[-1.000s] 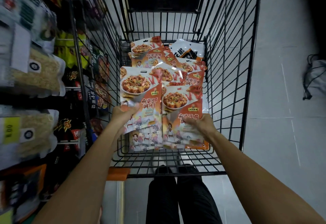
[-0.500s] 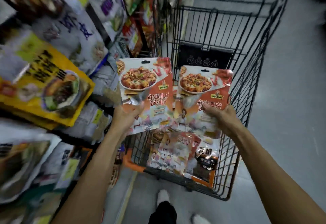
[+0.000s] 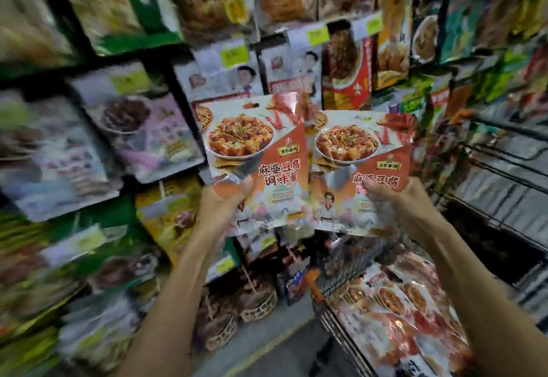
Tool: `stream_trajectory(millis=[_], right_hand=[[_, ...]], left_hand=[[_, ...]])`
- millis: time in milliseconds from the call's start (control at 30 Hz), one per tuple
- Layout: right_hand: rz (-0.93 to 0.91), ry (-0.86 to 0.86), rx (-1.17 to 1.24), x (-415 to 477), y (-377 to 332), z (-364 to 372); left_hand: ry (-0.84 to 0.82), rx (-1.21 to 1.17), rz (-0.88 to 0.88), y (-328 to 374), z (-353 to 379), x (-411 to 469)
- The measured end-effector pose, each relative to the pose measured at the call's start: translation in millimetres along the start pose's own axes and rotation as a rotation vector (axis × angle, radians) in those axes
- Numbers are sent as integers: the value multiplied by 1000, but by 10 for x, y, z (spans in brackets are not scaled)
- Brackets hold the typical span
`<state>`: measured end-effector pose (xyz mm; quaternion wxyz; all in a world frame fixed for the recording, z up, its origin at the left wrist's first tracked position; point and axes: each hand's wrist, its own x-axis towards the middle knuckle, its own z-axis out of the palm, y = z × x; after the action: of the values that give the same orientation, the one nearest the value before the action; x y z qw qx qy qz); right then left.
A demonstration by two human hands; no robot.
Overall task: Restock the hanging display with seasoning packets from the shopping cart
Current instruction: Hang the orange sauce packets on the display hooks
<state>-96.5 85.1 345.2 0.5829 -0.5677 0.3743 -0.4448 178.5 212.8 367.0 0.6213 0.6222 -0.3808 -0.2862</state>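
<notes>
My left hand (image 3: 222, 207) grips the lower left of an orange-and-white seasoning packet (image 3: 255, 151) that pictures a bowl of tofu. My right hand (image 3: 406, 207) holds a second, identical packet (image 3: 361, 151) just to its right, the two overlapping slightly at their inner edges. Both are raised upright in front of the hanging display (image 3: 296, 65), level with a row of white and red packets. The black wire shopping cart (image 3: 341, 326) is at the lower right, with several more of the same packets (image 3: 397, 311) lying inside.
Hanging packets of many kinds fill the display on the left and above, with yellow price tags (image 3: 234, 54) over the rows. Small round baskets (image 3: 255, 302) sit low near the floor. The cart's wire wall (image 3: 504, 163) rises at the right.
Both hands lifted the two packets out of the cart and up to the left. My view swung from the cart to the hanging display.
</notes>
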Motion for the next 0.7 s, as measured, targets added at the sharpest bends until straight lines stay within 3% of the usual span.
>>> stream_trajectory(millis=[367,700], right_hand=[[-119,-385,90,-165,-662,1923],[-91,-648,86,-428,-497,3337]], left_hand=[[380,41,101,676,-1865,-1004],[545,104,75,451,-3306,-1446]])
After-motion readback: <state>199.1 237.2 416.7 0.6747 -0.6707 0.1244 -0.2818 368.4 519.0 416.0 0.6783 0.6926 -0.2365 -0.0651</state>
